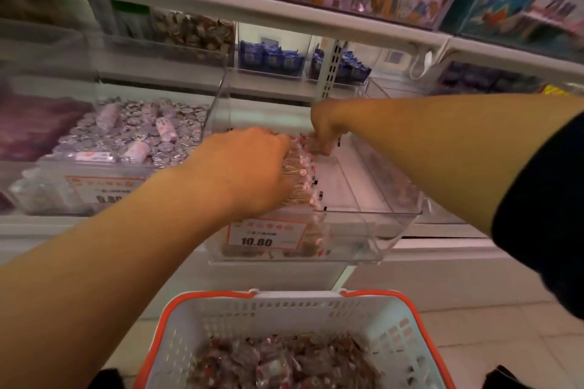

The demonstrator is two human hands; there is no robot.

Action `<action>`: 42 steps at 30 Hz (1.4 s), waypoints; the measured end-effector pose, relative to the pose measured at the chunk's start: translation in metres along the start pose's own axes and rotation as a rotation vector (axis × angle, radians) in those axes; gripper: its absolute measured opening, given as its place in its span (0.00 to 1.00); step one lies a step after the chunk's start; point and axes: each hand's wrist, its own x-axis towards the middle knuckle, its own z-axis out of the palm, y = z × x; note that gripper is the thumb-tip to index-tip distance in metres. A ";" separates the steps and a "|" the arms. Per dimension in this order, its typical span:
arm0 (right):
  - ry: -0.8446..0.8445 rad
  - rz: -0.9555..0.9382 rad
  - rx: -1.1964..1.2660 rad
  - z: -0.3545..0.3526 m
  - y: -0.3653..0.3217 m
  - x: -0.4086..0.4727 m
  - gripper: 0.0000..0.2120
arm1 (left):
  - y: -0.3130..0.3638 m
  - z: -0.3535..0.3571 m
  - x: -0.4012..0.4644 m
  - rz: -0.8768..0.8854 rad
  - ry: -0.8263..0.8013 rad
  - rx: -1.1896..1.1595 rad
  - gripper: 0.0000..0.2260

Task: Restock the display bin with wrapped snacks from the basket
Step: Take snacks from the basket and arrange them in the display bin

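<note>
Inside the clear plastic display bin [363,230] on the shelf, the left hand [252,174] presses, fingers curled, on a row of wrapped brown snacks [303,167]; the right hand [325,126] pinches one at the row's far end. Below, the white-and-orange basket [284,309] holds more.

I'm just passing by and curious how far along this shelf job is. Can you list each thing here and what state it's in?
display bin: clear, partly filled; a row of snacks on its left side, its right side bare
wrapped snacks: packed in a row in the bin
left hand: resting on the row of snacks
right hand: fingers curled round snacks at the back of the bin
basket: on the floor, holds many snacks
</note>
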 end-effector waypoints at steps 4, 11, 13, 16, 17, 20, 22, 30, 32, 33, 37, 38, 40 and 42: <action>0.079 0.040 -0.146 0.008 -0.006 0.006 0.19 | 0.001 -0.005 -0.003 0.007 0.003 0.021 0.16; 0.225 0.033 -0.174 0.009 -0.001 -0.003 0.11 | 0.001 -0.004 -0.003 0.023 0.016 0.036 0.14; 0.229 0.045 -0.150 0.010 0.000 -0.005 0.12 | 0.000 -0.002 -0.003 0.026 0.043 0.032 0.14; 0.223 0.054 -0.145 0.007 0.001 -0.012 0.18 | 0.000 0.000 -0.003 0.049 0.109 0.010 0.13; 0.224 0.052 -0.145 0.005 0.001 -0.016 0.18 | -0.001 -0.001 -0.003 0.055 0.132 -0.005 0.13; 0.236 0.026 -0.144 -0.008 -0.001 -0.036 0.19 | -0.003 -0.002 -0.004 0.079 0.193 -0.048 0.11; 0.266 0.016 -0.125 -0.014 -0.004 -0.062 0.14 | -0.002 -0.005 -0.007 0.116 0.233 -0.099 0.10; 1.412 -0.124 0.600 0.061 -0.037 -0.220 0.05 | 0.007 -0.010 -0.058 0.514 0.620 -0.227 0.10; 1.494 -0.019 0.874 0.126 -0.064 -0.243 0.06 | 0.020 0.015 -0.075 0.588 0.597 -0.201 0.09; 1.395 0.060 0.981 0.159 -0.080 -0.244 0.06 | 0.026 0.034 -0.079 0.610 0.518 -0.172 0.08; 0.190 0.051 1.098 0.290 -0.139 -0.230 0.14 | 0.034 0.137 -0.113 0.228 -0.446 -0.010 0.09; -0.083 0.010 1.066 0.321 -0.149 -0.231 0.21 | 0.031 0.167 -0.129 0.099 -0.665 -0.023 0.13; -0.454 0.107 1.040 0.369 -0.162 -0.242 0.35 | 0.027 0.218 -0.169 -0.153 -0.865 -0.151 0.19; -0.584 0.233 1.021 0.399 -0.170 -0.255 0.42 | 0.030 0.265 -0.207 -0.350 -0.950 -0.286 0.23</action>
